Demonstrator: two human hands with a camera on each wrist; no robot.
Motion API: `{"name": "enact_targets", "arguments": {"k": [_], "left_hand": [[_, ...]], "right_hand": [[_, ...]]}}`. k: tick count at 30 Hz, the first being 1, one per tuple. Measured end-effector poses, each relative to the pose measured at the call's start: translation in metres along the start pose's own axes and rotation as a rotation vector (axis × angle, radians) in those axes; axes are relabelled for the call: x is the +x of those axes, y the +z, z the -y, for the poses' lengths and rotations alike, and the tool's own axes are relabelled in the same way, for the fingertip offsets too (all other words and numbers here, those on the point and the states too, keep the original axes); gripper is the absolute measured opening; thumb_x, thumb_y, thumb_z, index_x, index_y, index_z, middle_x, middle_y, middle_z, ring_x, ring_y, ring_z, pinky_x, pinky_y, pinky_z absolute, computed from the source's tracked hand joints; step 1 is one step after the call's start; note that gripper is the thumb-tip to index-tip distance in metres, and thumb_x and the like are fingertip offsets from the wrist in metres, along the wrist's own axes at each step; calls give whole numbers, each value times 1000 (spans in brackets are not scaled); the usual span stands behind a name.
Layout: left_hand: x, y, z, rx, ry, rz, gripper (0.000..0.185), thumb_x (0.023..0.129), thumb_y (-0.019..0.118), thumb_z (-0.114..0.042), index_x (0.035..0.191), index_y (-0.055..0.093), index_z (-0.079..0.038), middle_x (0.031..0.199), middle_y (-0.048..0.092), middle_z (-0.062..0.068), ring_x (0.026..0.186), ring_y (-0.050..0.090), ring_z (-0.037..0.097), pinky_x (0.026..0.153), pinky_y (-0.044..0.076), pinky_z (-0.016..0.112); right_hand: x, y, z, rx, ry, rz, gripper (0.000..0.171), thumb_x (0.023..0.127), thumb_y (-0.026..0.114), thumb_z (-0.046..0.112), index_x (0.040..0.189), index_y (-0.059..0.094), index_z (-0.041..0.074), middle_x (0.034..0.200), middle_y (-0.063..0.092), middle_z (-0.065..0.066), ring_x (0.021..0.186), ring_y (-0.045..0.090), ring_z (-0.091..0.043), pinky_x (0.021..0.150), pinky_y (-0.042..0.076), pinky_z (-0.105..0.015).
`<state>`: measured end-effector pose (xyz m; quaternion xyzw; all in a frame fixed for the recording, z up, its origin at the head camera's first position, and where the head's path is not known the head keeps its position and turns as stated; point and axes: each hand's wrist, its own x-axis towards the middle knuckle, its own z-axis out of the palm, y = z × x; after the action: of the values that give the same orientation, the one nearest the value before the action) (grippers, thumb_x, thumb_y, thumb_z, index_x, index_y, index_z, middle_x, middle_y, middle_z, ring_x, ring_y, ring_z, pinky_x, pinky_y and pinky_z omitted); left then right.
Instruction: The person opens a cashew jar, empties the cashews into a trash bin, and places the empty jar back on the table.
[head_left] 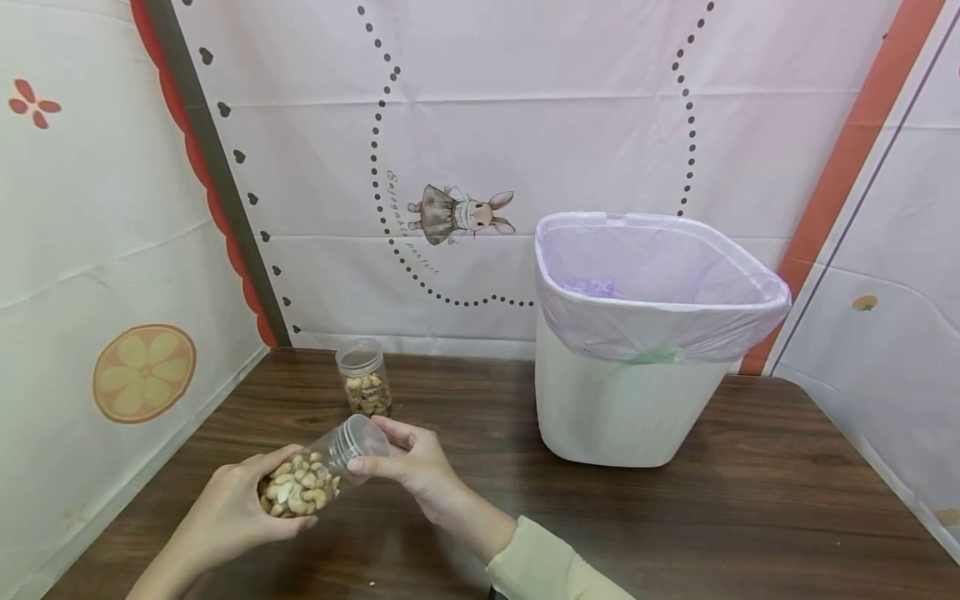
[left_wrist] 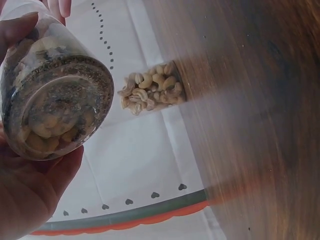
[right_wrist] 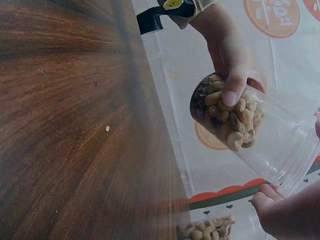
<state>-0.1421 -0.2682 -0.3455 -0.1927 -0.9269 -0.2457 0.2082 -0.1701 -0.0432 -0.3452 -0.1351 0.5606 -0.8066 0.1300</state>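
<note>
1. The left hand [head_left: 236, 504] is holding a clear jar [head_left: 328, 450], its grip curling round the base end; cashews [head_left: 300, 485] are filling the lower part.
2. This jar is tilting above the tabletop [head_left: 750, 508] between 7 and 8 o'clock in the head view, its neck pointing toward 2 o'clock.
3. The right hand [head_left: 420, 467] is pinching the neck end, its grip closing thumb against fingers; whether a clear lid is sitting there, I cannot tell.
4. A second jar [head_left: 366, 379], also containing cashews, is standing upright at 1 o'clock from the held one, just beyond its neck.
5. A white bin [head_left: 615, 417] is standing well apart at 3 o'clock, a purple liner [head_left: 667, 329] folding over its rim.
6. A pale crumb [right_wrist: 107, 128] is lying on the wood in the right wrist view.
7. At 12 o'clock, a printed rabbit [head_left: 465, 215] is decorating the wall cloth [head_left: 480, 142]; sideways lettering [head_left: 408, 221] beside it is reading "Enjoyable perfect".
8. A yellow label [right_wrist: 172, 4] is showing on a black wrist device [right_wrist: 165, 12], its writing too small to read.
</note>
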Motion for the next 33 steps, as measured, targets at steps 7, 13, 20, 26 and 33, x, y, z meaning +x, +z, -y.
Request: {"name": "enact_targets", "arguments": {"k": [7,13,20,26,33], "left_hand": [[-1,0,2,1,10,-7,72,45,89,-33,107,63,-8,83,65,-1,65,50,-1,53,42,23],[-1,-1,3,7,-7,-2,73,45,89,-33,107,63,-6,84,66,1,65,51,-1,53,43,23],[-2,-3,4,5,-23,0,74,45,89,-35,108,63,-6,86,67,3,66,51,0,53,43,23],[-4,-3,5,19,-15,-19,75,43,89,-35,107,63,-5,91,67,8,68,53,1,54,43,24],[-5,-6,5,14,-51,-2,79,44,89,-37,110,63,-4,95,67,12,70,55,3,56,45,25]], "right_hand": [[-2,-1,2,-8,-1,4,64,71,73,6,128,46,-6,118,57,-12,107,56,-23,90,44,-31],[-3,-3,3,-16,-3,-2,63,71,73,4,128,47,-5,118,57,-11,106,57,-22,89,45,-30],[-3,-7,4,-23,-8,-8,63,70,72,2,128,48,-3,120,56,-12,107,56,-22,89,45,-31],[-4,-12,3,-39,-3,-17,63,71,73,4,128,47,-4,119,56,-12,105,56,-21,88,45,-29],[-5,-17,1,-53,2,-25,63,70,73,4,128,47,-5,114,58,-11,104,57,-19,87,46,-28]]}}
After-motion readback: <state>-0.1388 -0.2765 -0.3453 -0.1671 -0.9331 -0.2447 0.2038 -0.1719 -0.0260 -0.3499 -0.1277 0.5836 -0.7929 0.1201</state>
